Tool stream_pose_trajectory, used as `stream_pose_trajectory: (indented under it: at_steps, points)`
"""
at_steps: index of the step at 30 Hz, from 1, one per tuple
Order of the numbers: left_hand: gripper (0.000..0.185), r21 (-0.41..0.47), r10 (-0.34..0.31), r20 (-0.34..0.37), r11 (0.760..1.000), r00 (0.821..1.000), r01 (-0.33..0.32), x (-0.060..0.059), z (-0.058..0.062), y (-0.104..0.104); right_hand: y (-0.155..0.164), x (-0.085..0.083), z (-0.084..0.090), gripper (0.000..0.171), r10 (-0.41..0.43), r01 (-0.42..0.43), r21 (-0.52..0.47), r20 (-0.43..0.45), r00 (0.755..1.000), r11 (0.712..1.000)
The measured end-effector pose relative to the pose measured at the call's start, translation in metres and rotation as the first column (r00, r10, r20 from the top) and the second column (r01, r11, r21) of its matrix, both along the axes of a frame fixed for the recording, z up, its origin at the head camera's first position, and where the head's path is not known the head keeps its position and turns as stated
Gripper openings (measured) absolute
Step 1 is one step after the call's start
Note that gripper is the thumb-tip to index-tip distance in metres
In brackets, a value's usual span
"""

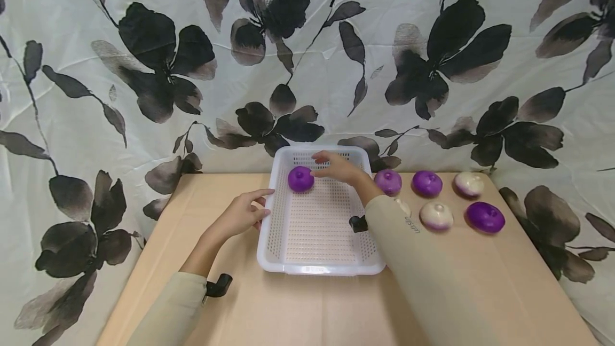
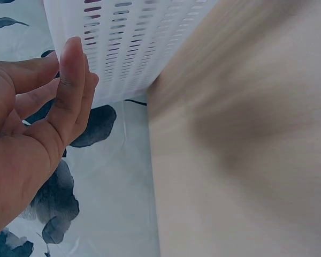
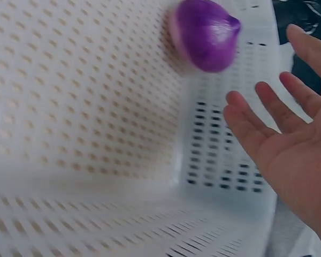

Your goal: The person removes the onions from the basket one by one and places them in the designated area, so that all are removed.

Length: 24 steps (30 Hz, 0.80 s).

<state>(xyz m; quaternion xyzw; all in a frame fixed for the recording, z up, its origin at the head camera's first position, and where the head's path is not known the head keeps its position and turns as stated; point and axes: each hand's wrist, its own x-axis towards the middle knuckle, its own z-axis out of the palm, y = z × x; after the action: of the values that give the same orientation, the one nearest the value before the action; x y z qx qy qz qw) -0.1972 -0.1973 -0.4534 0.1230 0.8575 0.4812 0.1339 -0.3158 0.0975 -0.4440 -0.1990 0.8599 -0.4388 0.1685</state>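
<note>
One purple ball (image 1: 300,179) sits in the white basket (image 1: 317,266); six balls (image 1: 436,215) wait outside; both hands, the left hand (image 1: 242,211) and the right hand (image 1: 336,166), are spread wide, holding nothing

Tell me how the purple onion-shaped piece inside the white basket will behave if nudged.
The round purple onion-shaped piece would probably roll, since it looks domed and smooth. The perforated white plastic basket has raised walls, so it should stay in. The open right hand is beside it, not gripping, so nothing steadies it.

The head view looks down and forward over the pale wooden worktop (image 1: 307,303). Both wrist views sit very close to the white perforated plastic basket (image 1: 317,218), which all three share.
</note>
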Motion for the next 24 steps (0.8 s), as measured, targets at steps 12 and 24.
stream_pose_trajectory:
  at_steps: [12, 24]
  points:
    - [0.058, -0.011, 0.006, 0.011, 1.000, 1.000, -0.006, 0.001, 0.003, 0.002, -0.023, -0.001, -0.038, 0.069, -0.175, 0.177, -0.073, 0.036, 0.984, 0.981]
    - [0.057, -0.008, 0.011, 0.016, 1.000, 1.000, -0.011, 0.002, 0.003, 0.001, -0.047, 0.001, -0.069, 0.083, -0.247, 0.248, -0.133, 0.024, 0.969, 0.960]
